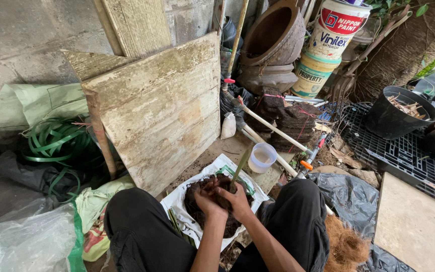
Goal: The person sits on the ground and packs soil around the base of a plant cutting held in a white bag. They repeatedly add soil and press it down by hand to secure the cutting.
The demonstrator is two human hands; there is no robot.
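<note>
A weathered wooden board (159, 108) leans on the wall above an open white sack (187, 204) of dark soil (197, 214), which lies between the person's knees. Over the sack, the left hand (207, 200) and right hand (236, 200) cup a dark soil clump (221, 189) between them, both clasped around it, with a green stem (239, 168) rising from it beside a small white plastic cup (262, 157).

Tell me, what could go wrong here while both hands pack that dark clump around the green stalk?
The left hand and right hand press a dark soil clump around a thin green stalk; too hard a grip might snap it. Crumbs could miss the white bag below. A swinging elbow might tip the small plastic cup beside the bag.
</note>
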